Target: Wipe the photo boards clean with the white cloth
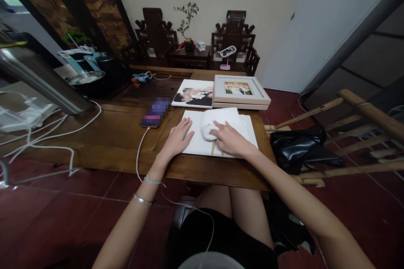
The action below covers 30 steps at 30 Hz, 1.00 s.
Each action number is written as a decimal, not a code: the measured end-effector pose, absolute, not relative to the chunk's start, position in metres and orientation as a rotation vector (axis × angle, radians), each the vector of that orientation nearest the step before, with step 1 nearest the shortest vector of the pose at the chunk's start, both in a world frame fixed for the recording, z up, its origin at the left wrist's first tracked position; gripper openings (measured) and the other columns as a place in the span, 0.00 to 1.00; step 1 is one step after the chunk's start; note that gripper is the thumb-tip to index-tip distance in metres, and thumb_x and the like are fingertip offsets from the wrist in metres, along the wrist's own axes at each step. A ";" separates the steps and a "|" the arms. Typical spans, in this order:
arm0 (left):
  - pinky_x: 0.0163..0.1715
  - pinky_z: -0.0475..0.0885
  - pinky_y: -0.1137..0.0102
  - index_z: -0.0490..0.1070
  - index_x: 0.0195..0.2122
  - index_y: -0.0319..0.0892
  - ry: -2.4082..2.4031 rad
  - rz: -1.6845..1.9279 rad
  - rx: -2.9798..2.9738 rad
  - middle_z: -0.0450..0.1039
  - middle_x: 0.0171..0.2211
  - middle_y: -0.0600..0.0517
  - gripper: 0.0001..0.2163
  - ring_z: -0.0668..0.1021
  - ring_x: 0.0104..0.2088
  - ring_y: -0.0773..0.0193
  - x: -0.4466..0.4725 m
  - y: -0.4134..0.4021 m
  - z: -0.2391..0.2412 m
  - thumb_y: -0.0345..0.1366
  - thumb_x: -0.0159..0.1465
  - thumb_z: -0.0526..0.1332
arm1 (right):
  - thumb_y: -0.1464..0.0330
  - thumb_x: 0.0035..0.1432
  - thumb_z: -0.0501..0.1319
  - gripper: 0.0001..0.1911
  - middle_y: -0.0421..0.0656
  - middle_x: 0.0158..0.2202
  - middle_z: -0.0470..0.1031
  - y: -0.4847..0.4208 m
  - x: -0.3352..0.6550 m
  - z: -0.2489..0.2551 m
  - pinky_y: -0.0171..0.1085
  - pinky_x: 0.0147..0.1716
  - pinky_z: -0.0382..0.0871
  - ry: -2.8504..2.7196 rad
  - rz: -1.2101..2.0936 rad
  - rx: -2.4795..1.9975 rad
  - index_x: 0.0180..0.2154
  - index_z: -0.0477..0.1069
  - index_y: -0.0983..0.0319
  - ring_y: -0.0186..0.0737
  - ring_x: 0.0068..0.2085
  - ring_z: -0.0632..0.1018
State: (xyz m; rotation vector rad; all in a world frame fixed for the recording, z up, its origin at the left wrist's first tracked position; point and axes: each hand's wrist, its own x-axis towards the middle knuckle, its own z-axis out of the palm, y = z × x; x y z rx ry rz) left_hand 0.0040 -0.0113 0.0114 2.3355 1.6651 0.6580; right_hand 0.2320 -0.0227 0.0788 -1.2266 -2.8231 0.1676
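A flat white rectangular panel (195, 143) lies near the table's front edge; I cannot tell whether it is a picture or an album. My left hand (178, 136) rests on its left edge, palm down, fingers stretched out and holding nothing. On the panel's middle and right part sits a bunched white cloth (222, 117). My right hand (229, 138) grips this cloth at its near side, index finger pointing forward over it. Part of the cloth is hidden beneath that hand. Light brown marks show on the panel under the right fingers.
Behind the panel lie a printed photo panel (195, 93) and stacked picture frames (242, 91). A charging phone (155, 112) is left of my left hand. A steel thermos (44, 75) and white cables (47, 134) occupy the far left. A wooden chair (372, 105) holds a black bag (299, 143).
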 end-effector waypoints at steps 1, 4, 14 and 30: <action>0.60 0.55 0.55 0.58 0.62 0.40 1.664 0.660 2.336 0.55 0.65 0.42 0.23 0.56 0.66 0.55 0.004 -0.011 0.011 0.41 0.68 0.49 | 0.80 0.52 0.50 0.23 0.62 0.57 0.65 -0.016 0.229 0.078 0.56 0.57 0.53 -2.813 0.132 -1.239 0.50 0.68 0.68 0.53 0.63 0.60; 0.60 0.55 0.54 0.58 0.62 0.40 1.654 0.671 2.343 0.55 0.65 0.42 0.22 0.57 0.65 0.55 0.004 -0.011 0.012 0.41 0.68 0.49 | 0.80 0.52 0.49 0.23 0.62 0.55 0.67 -0.003 0.221 0.076 0.58 0.55 0.56 -2.790 0.046 -1.282 0.50 0.68 0.68 0.56 0.62 0.62; 0.61 0.54 0.55 0.58 0.62 0.39 1.656 0.661 2.336 0.55 0.65 0.42 0.23 0.56 0.66 0.56 0.004 -0.011 0.012 0.41 0.68 0.49 | 0.77 0.57 0.50 0.21 0.59 0.61 0.60 -0.057 0.207 0.062 0.63 0.58 0.49 -2.865 -0.146 -1.203 0.51 0.69 0.66 0.59 0.63 0.57; 0.61 0.55 0.55 0.57 0.62 0.38 1.657 0.631 2.345 0.54 0.65 0.41 0.23 0.56 0.66 0.55 0.005 -0.012 0.013 0.40 0.68 0.47 | 0.79 0.53 0.50 0.22 0.56 0.60 0.63 -0.064 0.209 0.074 0.60 0.58 0.51 -2.879 0.089 -1.124 0.49 0.70 0.65 0.55 0.62 0.60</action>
